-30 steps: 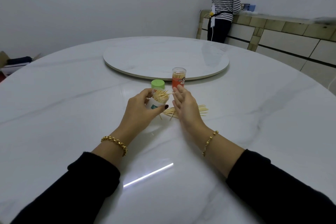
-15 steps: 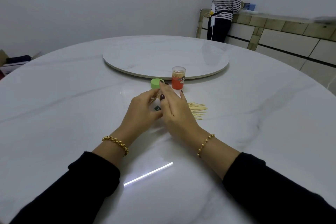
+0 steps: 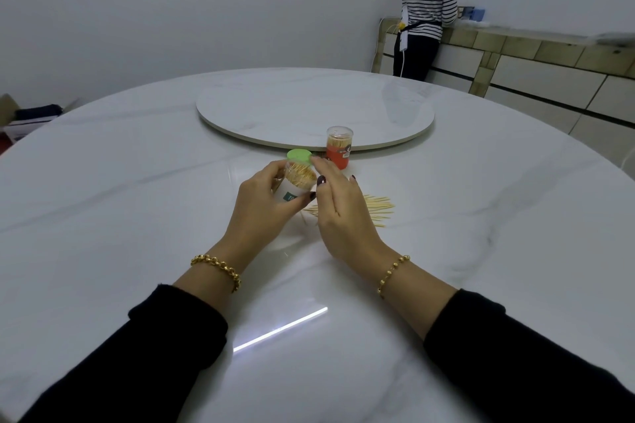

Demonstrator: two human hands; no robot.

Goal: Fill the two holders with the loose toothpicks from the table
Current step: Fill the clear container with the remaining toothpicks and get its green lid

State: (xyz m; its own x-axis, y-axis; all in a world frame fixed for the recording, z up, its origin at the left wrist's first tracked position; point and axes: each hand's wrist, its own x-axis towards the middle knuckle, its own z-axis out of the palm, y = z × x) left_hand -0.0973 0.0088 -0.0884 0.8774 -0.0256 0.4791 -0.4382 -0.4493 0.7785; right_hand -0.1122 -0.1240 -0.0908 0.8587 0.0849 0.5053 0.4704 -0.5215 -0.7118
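Observation:
My left hand [image 3: 264, 206] grips a clear holder with a white label [image 3: 292, 187], tilted toward me, its open mouth packed with toothpicks. My right hand [image 3: 338, 213] lies just to the right of it, fingers fairly straight; the thumb is by the holder's mouth and the fingertips reach the edge of a green lid [image 3: 299, 156] on the table behind. A second holder with an orange label [image 3: 339, 148] stands upright farther back, open and filled with toothpicks. Loose toothpicks [image 3: 378, 209] lie on the table to the right of my right hand, partly hidden by it.
The white marble round table [image 3: 137, 216] carries a raised turntable [image 3: 309, 106] right behind the orange holder. A person in a striped top [image 3: 429, 7] stands at a tiled counter [image 3: 549, 55] at the back right. Boxes [image 3: 27, 117] sit on the floor at far left.
My right hand went over the white-labelled holder's mouth, then drew back a little to the right, so the toothpicks inside show again. My left hand kept its hold.

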